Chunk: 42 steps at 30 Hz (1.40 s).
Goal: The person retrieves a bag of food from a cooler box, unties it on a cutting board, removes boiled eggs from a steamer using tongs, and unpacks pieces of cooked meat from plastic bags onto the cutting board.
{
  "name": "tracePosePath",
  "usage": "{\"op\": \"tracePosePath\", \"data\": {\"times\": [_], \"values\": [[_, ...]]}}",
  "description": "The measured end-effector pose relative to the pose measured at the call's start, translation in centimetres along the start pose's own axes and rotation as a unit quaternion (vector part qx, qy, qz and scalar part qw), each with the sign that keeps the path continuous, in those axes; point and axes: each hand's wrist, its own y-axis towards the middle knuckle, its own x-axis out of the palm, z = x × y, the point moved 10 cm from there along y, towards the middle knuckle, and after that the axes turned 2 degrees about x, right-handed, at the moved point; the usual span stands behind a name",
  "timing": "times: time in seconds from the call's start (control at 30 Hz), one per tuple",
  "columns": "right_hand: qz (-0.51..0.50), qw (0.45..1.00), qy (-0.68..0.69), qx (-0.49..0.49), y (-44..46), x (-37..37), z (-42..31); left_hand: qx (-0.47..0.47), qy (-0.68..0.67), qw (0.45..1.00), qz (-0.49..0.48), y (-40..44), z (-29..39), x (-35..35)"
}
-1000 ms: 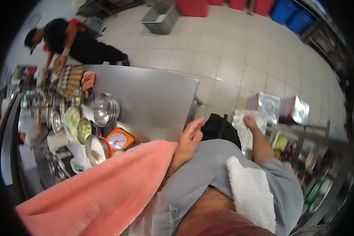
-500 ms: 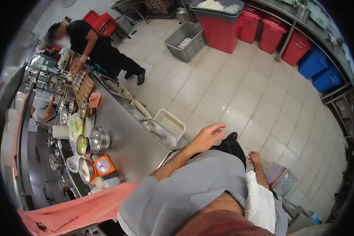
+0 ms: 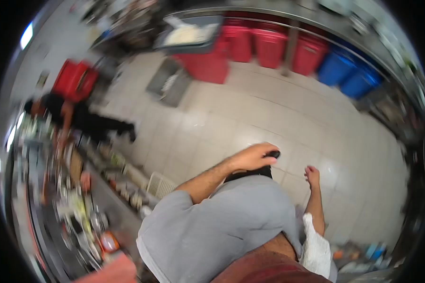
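Hanging at the waist beside the right forearm, a white towel lay against the grey shirt. The right hand hovered above the pale tiled floor, its grip loosely wide with the fingers a little curled. The left hand reached out over the dark trousers, its grip wide as well, and a black shoe showed between thumb and fingers. To the left, a pink cloth sat near an orange scale and a metal bowl on the steel bench, all blurred. A white basket stood beside it. Farther off were another person in dark clothes, a grey crate, red bins and blue bins.
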Motion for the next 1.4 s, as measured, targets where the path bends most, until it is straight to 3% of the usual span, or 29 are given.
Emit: {"op": "tracePosePath", "data": {"times": [0.03, 0.07, 0.13, 0.17, 0.33, 0.4, 0.47, 0.53, 0.6, 0.63, 0.7, 0.8, 0.87, 1.03, 1.1, 1.17, 1.23, 1.3, 1.33, 1.4], "values": [[0.027, 1.000, -0.009, -0.001, 1.1, -3.0, 1.7, -0.081, -0.048, 0.995, -0.028, 3.0, 0.4, 0.5], [0.058, 0.998, -0.014, 0.001, 1.9, -6.3, 3.5, 0.013, 0.015, 0.999, -0.028, 7.1, 0.3, 1.4], [0.122, 0.990, -0.041, 0.051, 1.7, -12.5, 7.3, 0.020, 0.027, 0.997, -0.072, 14.6, 2.3, 3.0], [0.177, 0.980, -0.083, 0.028, 1.0, -15.6, 9.1, 0.047, 0.052, 0.992, -0.103, 18.5, 3.9, 4.3], [0.360, 0.905, 0.126, 0.189, -7.4, -25.9, 16.1, 0.157, 0.120, 0.938, -0.285, 36.3, 13.7, 14.5], [0.394, 0.872, 0.125, 0.263, -9.0, -27.8, 19.7, 0.200, 0.141, 0.909, -0.338, 42.5, 17.1, 19.7], [0.378, 0.860, 0.137, 0.314, -10.1, -27.8, 26.1, 0.236, 0.157, 0.886, -0.368, 46.9, 21.2, 26.1], [0.418, 0.844, 0.020, 0.336, -9.6, -26.6, 31.7, 0.271, 0.165, 0.872, -0.373, 51.4, 23.4, 32.5], [0.274, 0.872, 0.042, 0.403, -8.5, -25.5, 34.6, 0.268, 0.134, 0.869, -0.395, 54.2, 26.1, 39.1], [0.285, 0.865, 0.055, 0.409, -8.8, -28.1, 34.8, 0.246, 0.105, 0.877, -0.398, 55.5, 27.3, 42.1], [0.231, 0.837, 0.210, 0.449, -8.9, -29.2, 35.2, 0.246, 0.095, 0.867, -0.423, 57.2, 30.2, 47.4], [0.308, 0.855, 0.131, 0.397, -7.7, -41.5, 35.8, 0.246, 0.070, 0.844, -0.471, 59.8, 34.3, 54.7], [0.409, 0.813, 0.199, 0.363, -8.0, -50.3, 36.7, 0.256, 0.085, 0.837, -0.476, 63.6, 36.1, 59.3], [0.501, 0.741, 0.262, 0.364, -7.8, -66.4, 39.4, 0.306, 0.153, 0.817, -0.464, 73.2, 41.4, 71.9], [0.514, 0.722, 0.283, 0.367, -6.7, -69.9, 41.7, 0.300, 0.139, 0.807, -0.489, 76.7, 43.3, 77.2], [0.483, 0.746, 0.211, 0.406, -5.2, -71.7, 45.9, 0.307, 0.147, 0.788, -0.514, 79.4, 46.3, 82.7], [0.456, 0.737, 0.223, 0.446, -5.9, -72.7, 47.6, 0.312, 0.141, 0.771, -0.536, 81.8, 50.6, 88.6], [0.457, 0.674, 0.329, 0.478, -8.1, -73.4, 48.6, 0.392, 0.151, 0.708, -0.568, 82.2, 55.3, 94.6], [0.459, 0.667, 0.334, 0.484, -8.8, -74.1, 49.2, 0.393, 0.149, 0.701, -0.576, 82.5, 57.8, 97.3], [0.518, 0.597, 0.358, 0.497, -11.1, -75.9, 51.1, 0.411, 0.149, 0.651, -0.621, 81.8, 62.4, 103.1]]}}
